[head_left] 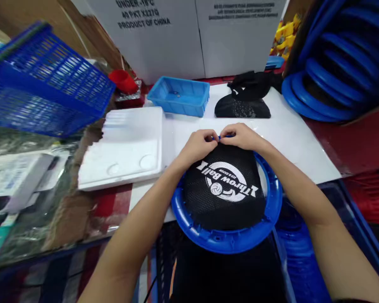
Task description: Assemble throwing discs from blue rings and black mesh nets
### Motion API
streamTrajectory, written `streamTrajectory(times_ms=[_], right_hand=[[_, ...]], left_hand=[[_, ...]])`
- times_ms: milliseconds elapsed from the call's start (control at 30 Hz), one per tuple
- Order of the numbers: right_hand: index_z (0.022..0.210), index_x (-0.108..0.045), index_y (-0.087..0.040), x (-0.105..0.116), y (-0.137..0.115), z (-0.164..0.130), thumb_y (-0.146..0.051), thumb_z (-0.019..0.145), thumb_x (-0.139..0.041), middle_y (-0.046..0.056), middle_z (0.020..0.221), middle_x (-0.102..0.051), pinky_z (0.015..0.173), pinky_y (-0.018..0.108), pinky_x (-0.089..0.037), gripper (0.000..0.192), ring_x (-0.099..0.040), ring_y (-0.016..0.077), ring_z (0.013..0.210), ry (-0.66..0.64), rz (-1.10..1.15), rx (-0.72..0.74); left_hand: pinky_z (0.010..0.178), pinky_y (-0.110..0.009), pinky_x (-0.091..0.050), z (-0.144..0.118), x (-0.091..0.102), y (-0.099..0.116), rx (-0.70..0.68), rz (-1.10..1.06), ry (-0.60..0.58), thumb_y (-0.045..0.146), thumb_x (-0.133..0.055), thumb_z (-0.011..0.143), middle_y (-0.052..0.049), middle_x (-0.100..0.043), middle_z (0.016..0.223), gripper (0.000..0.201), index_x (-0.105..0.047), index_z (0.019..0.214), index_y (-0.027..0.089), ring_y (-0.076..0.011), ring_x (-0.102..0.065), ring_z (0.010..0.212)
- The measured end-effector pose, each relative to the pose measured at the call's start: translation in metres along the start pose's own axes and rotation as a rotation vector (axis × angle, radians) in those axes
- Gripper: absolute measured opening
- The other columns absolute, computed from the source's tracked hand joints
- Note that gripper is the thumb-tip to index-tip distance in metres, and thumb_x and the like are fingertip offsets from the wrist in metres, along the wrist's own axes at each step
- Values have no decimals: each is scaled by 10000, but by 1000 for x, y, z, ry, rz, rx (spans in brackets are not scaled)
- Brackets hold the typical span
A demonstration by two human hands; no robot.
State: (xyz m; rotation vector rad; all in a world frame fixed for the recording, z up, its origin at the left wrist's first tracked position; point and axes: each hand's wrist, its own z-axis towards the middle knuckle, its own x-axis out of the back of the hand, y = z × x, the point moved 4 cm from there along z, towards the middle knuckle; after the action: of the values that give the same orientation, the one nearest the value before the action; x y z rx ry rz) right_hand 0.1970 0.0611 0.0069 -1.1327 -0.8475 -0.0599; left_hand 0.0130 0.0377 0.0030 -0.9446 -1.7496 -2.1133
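A blue plastic ring (pixel 230 240) lies in front of me, its near part over the table's front edge. Black mesh fabric (pixel 196 185) with a white "Throw Ball" print spans its inside, leaving a gap at the right. At the ring's far side, my left hand (pixel 202 145) pinches the mesh's edge against the rim. My right hand (pixel 240 136) pinches the same edge right beside it, the fingertips of both hands almost touching. The fingers cover most of the far rim.
Behind the ring stand a light blue tray (pixel 186 107) with small metal bits and black mesh pieces (pixel 243 105). A white foam lid (pixel 129 143) and a blue basket (pixel 47 84) are at left. Blue rings (pixel 328 84) pile up at right. A large white carton (pixel 183 42) closes off the back.
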Motion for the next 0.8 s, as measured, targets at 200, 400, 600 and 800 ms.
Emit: streamTrajectory(times_ms=[200, 400, 600, 800], right_hand=[[868, -826, -194, 0, -3, -2, -162, 854, -706, 18, 893, -807, 830, 321, -484, 125, -714, 203, 880, 39, -25, 4], [827, -809, -189, -2, -5, 0, -132, 818, -692, 32, 894, -797, 829, 326, -487, 130, -696, 206, 877, 91, -74, 51], [898, -813, -177, 4, 3, 2, -258, 845, -732, 22, 855, -788, 790, 326, -512, 126, -675, 187, 803, -34, 148, -15], [948, -857, -220, 28, 2, -16, -478, 914, -767, 93, 1304, -797, 1069, 458, -541, 275, -728, 293, 1182, -166, 65, 86]], left_hand=[[798, -334, -493, -4, 5, 7, -18, 28, -59, 196, -572, 792, -29, -780, 839, 260, -816, 883, 180, -200, -655, 792], [1006, -414, -559, -6, 6, 8, -39, 122, -70, 170, -546, 878, -60, -838, 1020, 327, -858, 970, 212, -259, -748, 978], [1065, -461, -561, -16, 10, 15, -262, 229, -75, 208, -524, 969, -100, -795, 1147, 321, -830, 1066, 197, -278, -729, 1106], [1099, -483, -550, -25, 8, 18, -396, 206, -109, 308, -654, 1015, -93, -811, 1252, 297, -781, 1273, 229, -286, -726, 1183]])
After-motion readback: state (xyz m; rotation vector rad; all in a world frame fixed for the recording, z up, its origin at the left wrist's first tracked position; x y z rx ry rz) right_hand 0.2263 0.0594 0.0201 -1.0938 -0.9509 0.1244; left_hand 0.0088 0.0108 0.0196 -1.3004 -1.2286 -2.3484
